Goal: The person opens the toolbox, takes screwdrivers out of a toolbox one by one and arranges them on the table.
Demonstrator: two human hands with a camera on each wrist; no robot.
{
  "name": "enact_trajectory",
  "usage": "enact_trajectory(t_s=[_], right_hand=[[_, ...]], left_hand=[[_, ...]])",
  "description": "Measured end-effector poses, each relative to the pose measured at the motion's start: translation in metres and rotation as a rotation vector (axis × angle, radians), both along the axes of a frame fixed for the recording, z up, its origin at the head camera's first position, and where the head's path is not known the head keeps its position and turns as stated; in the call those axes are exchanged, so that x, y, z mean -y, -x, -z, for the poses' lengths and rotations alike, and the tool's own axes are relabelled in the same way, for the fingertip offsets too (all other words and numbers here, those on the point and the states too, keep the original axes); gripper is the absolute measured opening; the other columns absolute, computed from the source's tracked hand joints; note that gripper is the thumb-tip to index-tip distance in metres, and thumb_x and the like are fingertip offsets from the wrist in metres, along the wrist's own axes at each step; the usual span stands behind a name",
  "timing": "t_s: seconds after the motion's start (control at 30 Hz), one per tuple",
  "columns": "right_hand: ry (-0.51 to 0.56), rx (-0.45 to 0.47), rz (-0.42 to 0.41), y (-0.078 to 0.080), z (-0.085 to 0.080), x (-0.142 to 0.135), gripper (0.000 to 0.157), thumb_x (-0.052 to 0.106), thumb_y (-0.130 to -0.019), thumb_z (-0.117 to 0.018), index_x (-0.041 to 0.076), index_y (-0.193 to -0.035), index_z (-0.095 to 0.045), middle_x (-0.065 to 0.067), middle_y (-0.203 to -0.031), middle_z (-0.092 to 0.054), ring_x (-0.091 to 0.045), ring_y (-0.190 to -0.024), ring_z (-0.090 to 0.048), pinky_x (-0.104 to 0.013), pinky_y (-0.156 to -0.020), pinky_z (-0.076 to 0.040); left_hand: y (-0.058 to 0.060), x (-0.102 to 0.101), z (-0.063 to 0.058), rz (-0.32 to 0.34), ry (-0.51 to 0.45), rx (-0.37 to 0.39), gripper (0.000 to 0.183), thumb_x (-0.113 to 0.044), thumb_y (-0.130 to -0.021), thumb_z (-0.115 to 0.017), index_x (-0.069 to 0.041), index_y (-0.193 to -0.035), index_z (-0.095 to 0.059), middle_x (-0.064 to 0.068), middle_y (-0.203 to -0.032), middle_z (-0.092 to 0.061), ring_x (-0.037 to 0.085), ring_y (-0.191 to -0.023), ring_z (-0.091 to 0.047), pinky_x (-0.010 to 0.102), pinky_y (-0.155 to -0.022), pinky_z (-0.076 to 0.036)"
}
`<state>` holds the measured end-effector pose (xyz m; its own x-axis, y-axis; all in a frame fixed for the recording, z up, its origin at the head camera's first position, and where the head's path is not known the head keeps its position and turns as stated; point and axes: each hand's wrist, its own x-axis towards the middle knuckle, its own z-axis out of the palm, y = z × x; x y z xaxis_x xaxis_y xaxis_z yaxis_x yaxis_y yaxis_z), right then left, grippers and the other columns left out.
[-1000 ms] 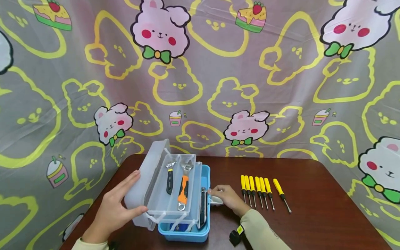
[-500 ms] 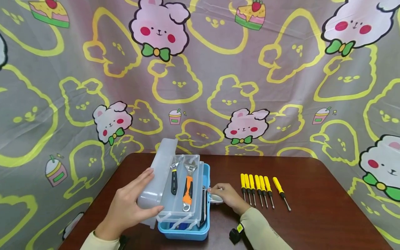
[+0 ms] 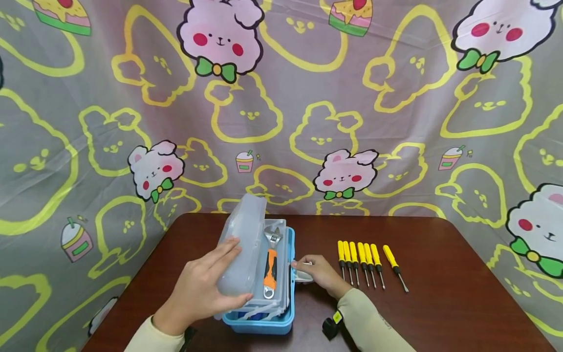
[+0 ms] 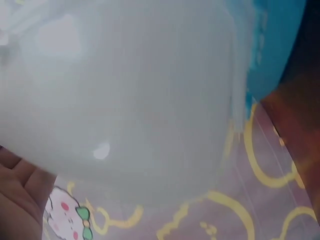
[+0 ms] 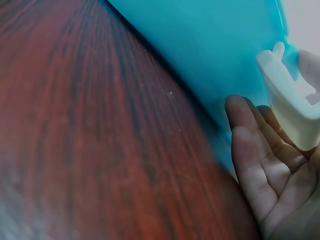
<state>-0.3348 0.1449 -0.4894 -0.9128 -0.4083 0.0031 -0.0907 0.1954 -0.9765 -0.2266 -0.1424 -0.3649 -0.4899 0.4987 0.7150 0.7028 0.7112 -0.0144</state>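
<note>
A blue toolbox point(image 3: 259, 328) has its translucent lid point(image 3: 242, 239) tilted over the clear upper tray. My left hand point(image 3: 204, 283) holds the lid, fingers along its outer face and thumb at the near end. In the left wrist view the lid point(image 4: 140, 100) fills most of the frame. In the tray lies an adjustable wrench point(image 3: 270, 269) with an orange and black handle. My right hand point(image 3: 323, 275) pinches a white latch point(image 3: 303, 277) on the toolbox's right side. In the right wrist view, the thumb and fingers are on either side of the latch point(image 5: 290, 97).
Several yellow-handled screwdrivers point(image 3: 360, 254) lie in a row on the brown table point(image 3: 440, 313), with one screwdriver point(image 3: 391, 259) set apart at their right. A black object with a yellow label point(image 3: 331, 328) is by the right sleeve. A patterned curtain point(image 3: 281, 122) hangs behind.
My left hand has swung the lid rightward over the tray. It now covers the black-handled wrench seen earlier, and the clear trays have shifted right. My right hand stays at the latch.
</note>
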Motion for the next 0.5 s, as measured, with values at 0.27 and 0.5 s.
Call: enact_trajectory(t_s=[0.27,0.5], right_hand=[[0.035,0.025,0.008,0.013,0.015,-0.003,0.045,0.044,-0.096,-0.059,0.0,-0.096,-0.069,-0.007,-0.08,-0.065,-0.019,-0.069,-0.061,-0.038,-0.064,-0.056],[0.115,0.092,-0.019,0.013,0.016,-0.008,0.066,0.052,-0.098,-0.049,-0.011,-0.115,-0.062,-0.011,-0.09,-0.069,-0.02,-0.073,-0.066,-0.038,-0.069,-0.057]], left_hand=[[0.001,-0.024,0.005,0.072,0.023,-0.025,0.083,-0.057,-0.06,-0.086,-0.004,-0.121,-0.067,0.011,-0.131,-0.06,0.024,-0.118,-0.059,0.043,-0.072,-0.057],[0.001,-0.037,0.012,0.102,0.059,-0.07,0.077,-0.055,-0.064,-0.082,-0.002,-0.118,-0.068,0.013,-0.129,-0.061,0.025,-0.119,-0.057,0.043,-0.075,-0.057]])
